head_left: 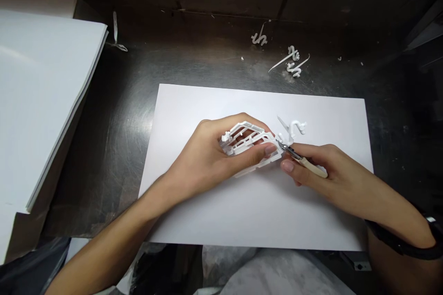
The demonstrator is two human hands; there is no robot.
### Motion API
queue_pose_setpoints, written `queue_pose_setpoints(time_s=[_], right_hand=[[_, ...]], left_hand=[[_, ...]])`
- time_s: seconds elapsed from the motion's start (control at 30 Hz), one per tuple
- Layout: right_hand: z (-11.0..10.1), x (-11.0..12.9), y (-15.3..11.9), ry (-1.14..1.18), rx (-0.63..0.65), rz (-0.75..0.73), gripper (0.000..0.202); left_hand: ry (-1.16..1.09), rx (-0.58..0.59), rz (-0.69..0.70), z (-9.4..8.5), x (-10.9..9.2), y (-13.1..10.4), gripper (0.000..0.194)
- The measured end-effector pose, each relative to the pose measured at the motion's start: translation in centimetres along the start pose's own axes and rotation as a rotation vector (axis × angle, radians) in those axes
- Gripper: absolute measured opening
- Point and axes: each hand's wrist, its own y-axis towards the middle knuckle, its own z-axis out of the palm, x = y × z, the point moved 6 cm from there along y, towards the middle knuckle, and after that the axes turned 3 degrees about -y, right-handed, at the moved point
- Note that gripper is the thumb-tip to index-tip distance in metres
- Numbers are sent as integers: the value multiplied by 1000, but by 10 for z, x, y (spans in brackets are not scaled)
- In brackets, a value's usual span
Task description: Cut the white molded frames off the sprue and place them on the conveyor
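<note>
My left hand is closed around a white plastic frame part made of thin angled bars, its thumb pressed along the near side. In my right hand is a pair of small nippers with metal jaws and cream handles. The jaws meet the right end of the frame part, where a curly white plastic sprue sticks out. Whether the sprue is still joined to the part, I cannot tell. Both hands are above a white sheet of paper.
Beyond the paper, cut-off white sprues and another scrap lie on the dark metal table. A stack of white sheets is at the left, with a thin white strip beside it. Tiny crumbs dot the back.
</note>
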Motion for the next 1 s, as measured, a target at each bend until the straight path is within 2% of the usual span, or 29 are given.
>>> queue_pose_setpoints(time_s=[0.13,0.47,0.77,1.0], right_hand=[[2,-2,-2,33,45,7,40],[-9,-2,0,-124,-131,-25,42],[-15,8,-2,-255,-307,-114,28],[-15,7,-1,-311,-339,-157,19]], left_hand=[[-29,18,-14,0,0,-2,11],[104,-30,82,1,-4,-2,13],[258,-79,311,1,-14,-5,12],[272,-72,318,0,-15,-5,11]])
